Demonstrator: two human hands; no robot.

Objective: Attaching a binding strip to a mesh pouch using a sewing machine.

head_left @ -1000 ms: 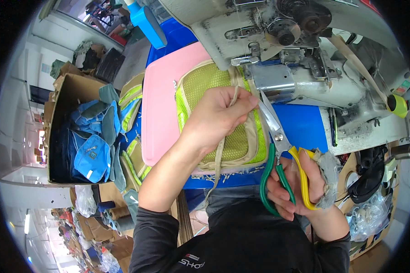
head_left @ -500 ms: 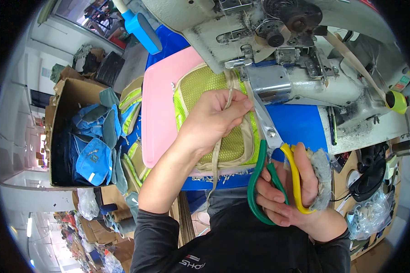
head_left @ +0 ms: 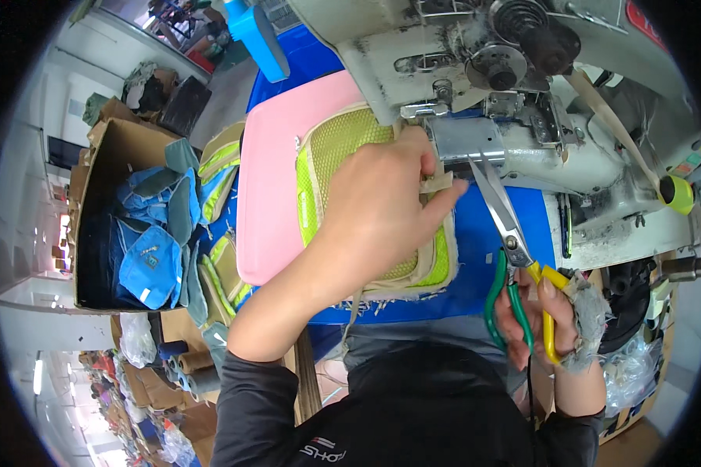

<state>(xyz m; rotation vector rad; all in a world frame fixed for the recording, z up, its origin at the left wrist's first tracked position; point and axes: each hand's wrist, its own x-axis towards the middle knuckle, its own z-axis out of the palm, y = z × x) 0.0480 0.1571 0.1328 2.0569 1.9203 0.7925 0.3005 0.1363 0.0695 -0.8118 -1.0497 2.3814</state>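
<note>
Left hand (head_left: 382,210) pinches beige strap (head_left: 436,184) over mesh pouch (head_left: 331,152) | right hand (head_left: 549,323) closed round scissors (head_left: 514,257), blades parted beside strap | pouch on pink sheet (head_left: 269,179) at sewing machine (head_left: 506,86) | bench (head_left: 491,257) blue | box (head_left: 105,156) left

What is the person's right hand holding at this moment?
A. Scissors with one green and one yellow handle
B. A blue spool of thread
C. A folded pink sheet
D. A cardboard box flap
A: the right hand grips the scissors by their green and yellow handle loops, blades pointing up toward the beige strap end that the left hand pinches beside the sewing machine.
</note>
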